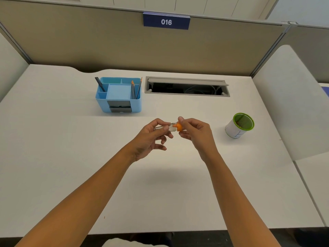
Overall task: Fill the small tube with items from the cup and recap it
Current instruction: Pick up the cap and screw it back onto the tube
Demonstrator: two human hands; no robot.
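Observation:
A small clear tube (171, 127) lies sideways in the air above the middle of the white desk (71, 139). My left hand (153, 138) grips the tube's body between thumb and fingers. Its orange cap (179, 126) sits on the right end, pinched by the thumb and fingers of my right hand (194, 132). Whether anything is inside the tube cannot be made out. A white cup with a green rim (239, 125) stands on the desk to the right, apart from both hands; small items show faintly inside it.
A blue desk organiser (119, 94) with pencils and a pen stands at the back, left of centre. Beside it on the right is an open grey cable tray (187, 86). A beige partition (89, 41) closes off the far edge; a white panel (288, 104) rises at the right.

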